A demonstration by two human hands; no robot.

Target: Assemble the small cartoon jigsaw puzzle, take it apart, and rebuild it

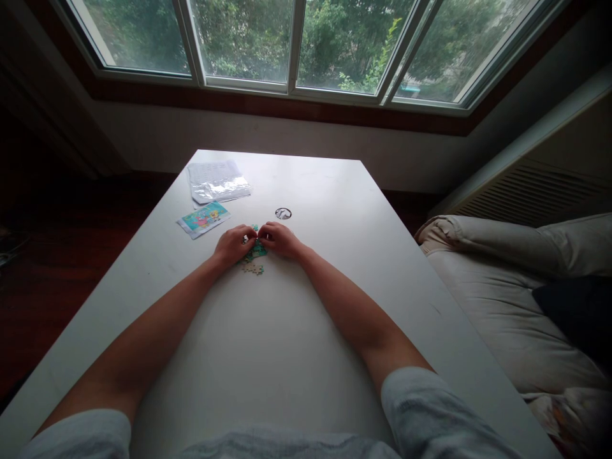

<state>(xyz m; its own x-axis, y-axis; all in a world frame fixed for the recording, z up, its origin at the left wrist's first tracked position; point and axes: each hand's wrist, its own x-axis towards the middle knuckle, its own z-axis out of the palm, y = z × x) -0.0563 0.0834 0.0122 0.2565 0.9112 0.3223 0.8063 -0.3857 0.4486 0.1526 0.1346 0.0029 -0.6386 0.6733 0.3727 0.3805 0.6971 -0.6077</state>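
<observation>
Puzzle pieces [259, 250] lie on the bench [268, 344], under and just before the hands; likely light, stiff, best pinched by their edges. Left hand [235, 243] and right hand [280, 240] have fingertips narrowed together; I cannot tell whether either grips a piece.

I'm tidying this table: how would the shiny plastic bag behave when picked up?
The plastic bag is probably floppy, given its wrinkles. It lies flat and looks thin, so likely light. Its glossy surface may slide across the smooth white table.
</observation>
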